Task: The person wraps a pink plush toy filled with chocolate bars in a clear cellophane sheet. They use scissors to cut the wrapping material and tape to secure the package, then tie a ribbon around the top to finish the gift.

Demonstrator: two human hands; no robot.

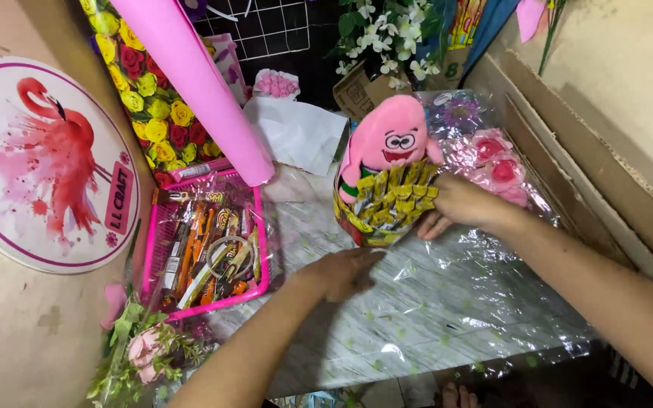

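Right hand cupped around pink plush star toy bouquet ringed with yellow-wrapped sweets, upright on clear cellophane sheet. Left hand flat, released, pressing cellophane, seemingly smoothing. Pink plastic basket nearby left.

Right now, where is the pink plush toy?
The pink plush toy sits top centre of the head view, above the sweet-packet bouquet that the right hand touches, beside pink wrapped roses.
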